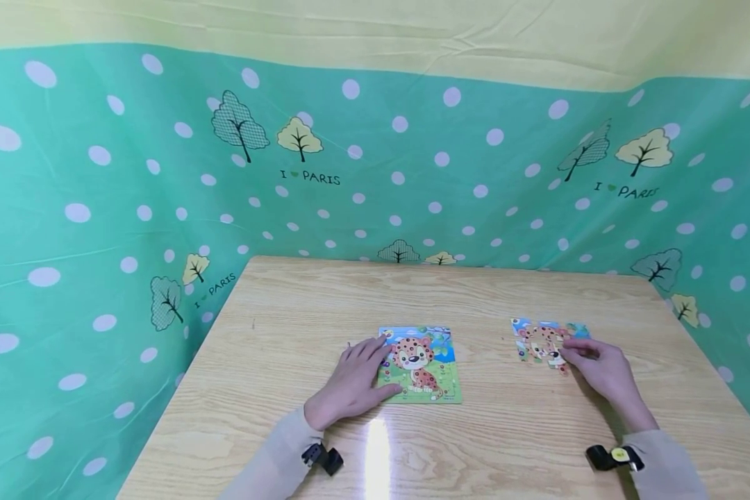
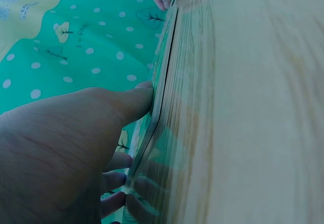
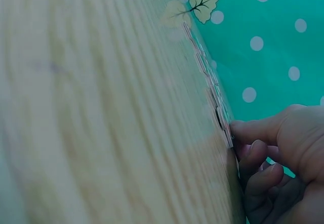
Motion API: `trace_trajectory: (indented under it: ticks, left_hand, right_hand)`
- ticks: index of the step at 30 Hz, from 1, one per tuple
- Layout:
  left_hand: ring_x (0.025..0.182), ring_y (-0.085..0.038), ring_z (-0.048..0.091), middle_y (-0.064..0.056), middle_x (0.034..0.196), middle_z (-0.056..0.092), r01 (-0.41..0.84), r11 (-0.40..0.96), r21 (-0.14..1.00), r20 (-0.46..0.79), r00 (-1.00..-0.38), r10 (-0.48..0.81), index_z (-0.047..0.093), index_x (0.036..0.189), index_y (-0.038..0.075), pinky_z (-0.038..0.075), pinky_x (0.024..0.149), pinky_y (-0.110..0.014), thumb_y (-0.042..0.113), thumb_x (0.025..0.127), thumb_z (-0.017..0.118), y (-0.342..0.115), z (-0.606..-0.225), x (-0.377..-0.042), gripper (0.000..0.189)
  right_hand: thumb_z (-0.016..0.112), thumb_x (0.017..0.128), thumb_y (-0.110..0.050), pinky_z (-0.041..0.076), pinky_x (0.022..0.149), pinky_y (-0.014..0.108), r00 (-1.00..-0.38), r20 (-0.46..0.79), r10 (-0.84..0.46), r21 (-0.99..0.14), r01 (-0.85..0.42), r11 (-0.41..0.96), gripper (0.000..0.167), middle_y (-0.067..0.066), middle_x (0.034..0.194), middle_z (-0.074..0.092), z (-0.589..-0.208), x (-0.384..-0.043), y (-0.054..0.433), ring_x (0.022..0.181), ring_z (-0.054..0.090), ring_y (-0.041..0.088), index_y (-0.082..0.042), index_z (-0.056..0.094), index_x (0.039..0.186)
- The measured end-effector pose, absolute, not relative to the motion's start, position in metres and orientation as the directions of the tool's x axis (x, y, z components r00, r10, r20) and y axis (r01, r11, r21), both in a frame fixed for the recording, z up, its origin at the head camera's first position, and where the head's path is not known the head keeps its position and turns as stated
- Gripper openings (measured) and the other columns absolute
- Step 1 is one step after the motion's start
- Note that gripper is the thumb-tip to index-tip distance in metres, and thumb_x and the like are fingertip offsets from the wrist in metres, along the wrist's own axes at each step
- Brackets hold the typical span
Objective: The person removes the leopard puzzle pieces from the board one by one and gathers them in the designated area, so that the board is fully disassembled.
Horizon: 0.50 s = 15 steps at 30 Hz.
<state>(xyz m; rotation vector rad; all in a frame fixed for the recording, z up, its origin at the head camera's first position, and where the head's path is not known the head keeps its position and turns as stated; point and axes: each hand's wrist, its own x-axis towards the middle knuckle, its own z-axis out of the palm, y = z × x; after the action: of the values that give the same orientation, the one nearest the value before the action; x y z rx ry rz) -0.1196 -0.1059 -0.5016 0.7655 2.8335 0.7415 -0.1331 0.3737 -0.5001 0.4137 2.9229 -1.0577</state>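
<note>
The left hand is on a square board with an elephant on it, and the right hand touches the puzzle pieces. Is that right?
Not an elephant: the head view shows a spotted leopard on the square board. The left hand is on that board, and the right hand touches the puzzle pieces.

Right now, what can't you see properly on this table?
- Head view: parts of the puzzle board's left edge, covered by the left hand.
- Head view: some of the puzzle pieces, behind the right hand's fingertips.
- Head view: the tiny print along the board's bottom, too small.
- Left wrist view: the board's picture, seen nearly edge-on.
- Right wrist view: the pieces' picture, also nearly edge-on.
</note>
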Motion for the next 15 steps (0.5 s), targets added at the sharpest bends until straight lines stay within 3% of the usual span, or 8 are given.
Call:
trace_trajectory:
  ticks: [4,6,10,15]
  left_hand:
    - [0.155,-0.045,0.037,-0.018,0.171,0.037,0.464,0.738,0.49,0.057,-0.862,0.504,0.045,0.161,0.007,0.027,0.124,-0.072,0.057,0.101,0.065,-0.1066,-0.505,-0.1198,0.082]
    - [0.155,-0.045,0.037,-0.018,0.171,0.037,0.469,0.736,0.489,0.067,-0.861,0.504,0.045,0.161,0.007,0.027,0.124,-0.072,0.059,0.101,0.064,-0.1068,-0.5067,-0.12,0.082]
    - [0.155,-0.045,0.037,-0.018,0.171,0.038,0.473,0.735,0.486,0.071,-0.859,0.506,0.045,0.161,0.007,0.028,0.124,-0.072,0.06,0.101,0.063,-0.1068,-0.506,-0.1195,0.082]
    - [0.155,-0.044,0.037,-0.018,0.172,0.037,0.464,0.742,0.484,0.046,-0.86,0.508,0.045,0.161,0.007,0.028,0.124,-0.071,0.058,0.101,0.065,-0.107,-0.502,-0.1187,0.081]
  right_hand:
    - [0.062,0.107,-0.038,0.049,0.091,0.055,-0.97,-0.099,0.222,-0.618,0.234,0.75,0.049,0.03,0.125,0.069,-0.4977,-0.1329,0.3739,0.116,0.062,0.046,0.004,0.068,0.132]
    - [0.063,0.107,-0.041,0.05,0.088,0.05,-0.975,-0.097,0.2,-0.605,0.217,0.766,0.051,0.031,0.127,0.069,-0.4956,-0.1322,0.3747,0.114,0.063,0.045,0.005,0.069,0.13]
    - [0.064,0.106,-0.041,0.047,0.071,0.033,-0.976,-0.106,0.192,-0.584,0.218,0.782,0.051,0.028,0.12,0.071,-0.4927,-0.1305,0.3774,0.096,0.064,0.032,0.005,0.07,0.128]
    - [0.063,0.107,-0.036,0.04,0.069,0.029,-0.97,-0.106,0.217,-0.57,0.238,0.787,0.046,0.02,0.107,0.07,-0.492,-0.1294,0.3785,0.086,0.057,0.023,0.004,0.069,0.129]
